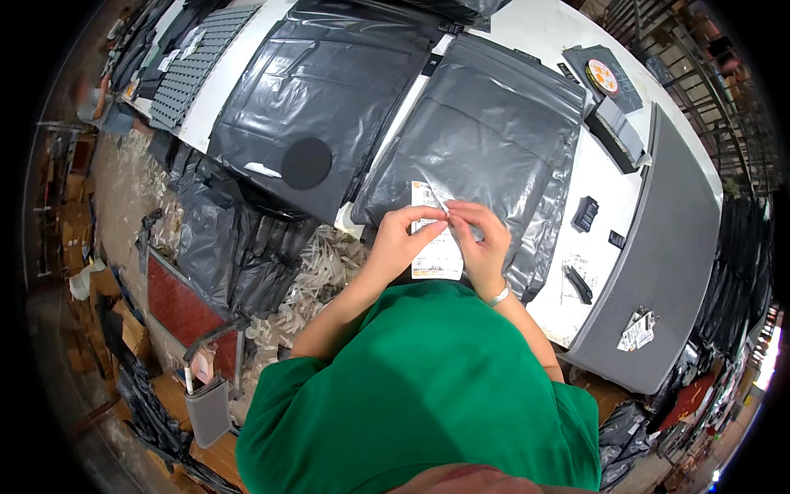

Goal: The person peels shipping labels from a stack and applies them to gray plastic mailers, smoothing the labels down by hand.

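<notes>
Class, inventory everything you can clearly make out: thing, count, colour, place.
Long table: one, white, across upper half
Large glossy plastic piles: two, black, on table
Printed paper label: one, white, centre
Round flat disc: one, black, on left pile
Flat panel: one, grey, table's right
Small paper tags: several, white, on panel
Small block, slim handled tool: one each, black, right of piles
Flat rectangular board: one, red, lower left
Shredded scraps: uncountable, pale, left of centre
Short-sleeved shirt: one, green, lower centre
Left hand, right hand: two, bare, at label
</notes>
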